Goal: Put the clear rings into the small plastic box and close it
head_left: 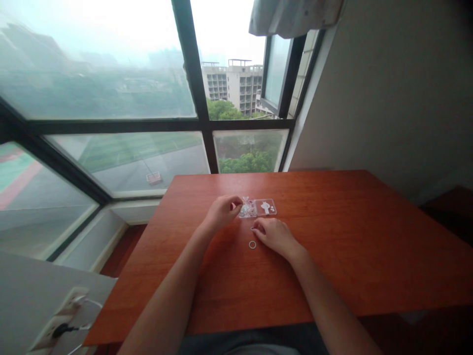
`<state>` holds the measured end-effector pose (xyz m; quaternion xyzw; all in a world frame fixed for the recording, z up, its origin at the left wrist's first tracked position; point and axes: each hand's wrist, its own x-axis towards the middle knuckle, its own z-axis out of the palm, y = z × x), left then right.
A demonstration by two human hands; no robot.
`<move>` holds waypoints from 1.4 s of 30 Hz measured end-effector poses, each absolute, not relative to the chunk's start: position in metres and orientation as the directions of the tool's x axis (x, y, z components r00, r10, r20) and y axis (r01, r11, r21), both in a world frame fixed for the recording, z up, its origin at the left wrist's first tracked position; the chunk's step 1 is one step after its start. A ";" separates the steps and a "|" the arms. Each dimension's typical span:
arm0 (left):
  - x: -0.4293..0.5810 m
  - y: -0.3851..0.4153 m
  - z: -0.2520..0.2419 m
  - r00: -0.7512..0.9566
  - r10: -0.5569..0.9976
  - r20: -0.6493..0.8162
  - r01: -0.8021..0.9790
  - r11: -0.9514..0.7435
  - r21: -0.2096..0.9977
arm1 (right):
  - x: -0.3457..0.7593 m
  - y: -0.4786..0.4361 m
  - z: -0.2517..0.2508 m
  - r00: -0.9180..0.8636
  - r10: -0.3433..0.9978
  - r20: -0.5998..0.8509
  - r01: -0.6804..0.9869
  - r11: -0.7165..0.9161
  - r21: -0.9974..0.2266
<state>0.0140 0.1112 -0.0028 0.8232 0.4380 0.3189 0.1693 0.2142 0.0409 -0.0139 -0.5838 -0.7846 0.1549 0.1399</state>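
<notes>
An opened clear plastic case lies on the table, its left half full of small rings and clear bits. Its right half bears a white printed motif. My left hand is at the case's left edge, thumb and fingers pinched together over the contents; what they hold is too small to name. Just in front of the case, my right hand rests low over the tabletop with its fingertips closed at a tiny pale piece, perhaps a ring. A single pale ring lies flat on the wood, left of and nearer than the right hand.
The reddish-brown wooden table stretches wide to the right. Behind it and to the left are dark-framed windows, one pane tilted outward. A wall socket with plugs is at the lower left. A bare wall stands at the right.
</notes>
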 end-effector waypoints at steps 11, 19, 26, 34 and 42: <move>0.015 0.111 -0.003 0.415 0.828 0.376 0.596 -0.560 0.575 | 0.215 0.041 -0.011 -0.249 0.968 -0.030 0.899 0.220 -0.380; 0.017 0.109 0.001 0.430 0.830 0.356 0.587 -0.556 0.589 | 0.215 0.042 -0.012 -0.248 0.969 -0.004 0.899 0.229 -0.373; 0.031 0.098 0.007 0.528 0.806 0.268 0.503 -0.551 0.666 | 0.221 0.048 -0.017 -0.115 0.970 0.212 0.825 0.213 -0.524; 0.047 0.092 0.000 0.607 0.764 0.218 0.468 -0.565 0.679 | 0.221 0.049 -0.021 -0.091 0.943 0.320 0.807 0.258 -0.531; 0.024 0.105 0.006 0.406 0.840 0.361 0.531 -0.538 0.654 | 0.222 0.049 -0.021 -0.108 0.938 0.331 0.787 0.283 -0.548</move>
